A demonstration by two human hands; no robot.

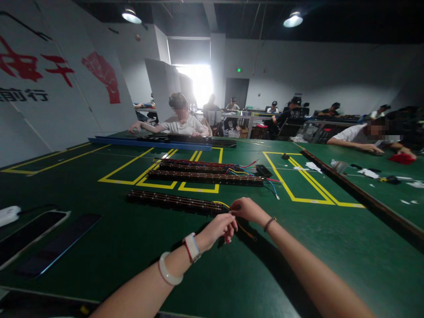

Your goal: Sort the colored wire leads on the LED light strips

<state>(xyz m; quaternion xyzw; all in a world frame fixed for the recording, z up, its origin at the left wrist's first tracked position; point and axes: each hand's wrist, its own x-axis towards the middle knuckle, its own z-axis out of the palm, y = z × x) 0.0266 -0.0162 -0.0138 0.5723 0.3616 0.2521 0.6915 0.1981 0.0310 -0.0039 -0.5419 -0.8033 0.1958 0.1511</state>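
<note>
Both hands meet at the right-hand end of the nearest strip (172, 202), a long dark bar lying flat on the green table (99, 247) with its long axis running from 9 o'clock to 3 o'clock across the view. A yellow wire (221, 204) leaves that end and goes straight into the fingers. The right hand (247, 208) is the nearer of the two to the strip's end: it sits just at 3 o'clock of it, fingertips closed in a pinch on the wire and pointing toward 9 o'clock, wrist low, forearm coming in from 5 o'clock. The left hand (220, 227) sits just below, at 5 o'clock of the strip's end and touching the right hand, fingers curled shut, and it looks to be gripping the same wire a little further along, forearm rising from 7 o'clock. The wire's loose tail trails off toward 4 o'clock onto the table. More strips (198, 172) lie parallel at 12 o'clock, inside yellow tape, well apart from the hands.
</note>
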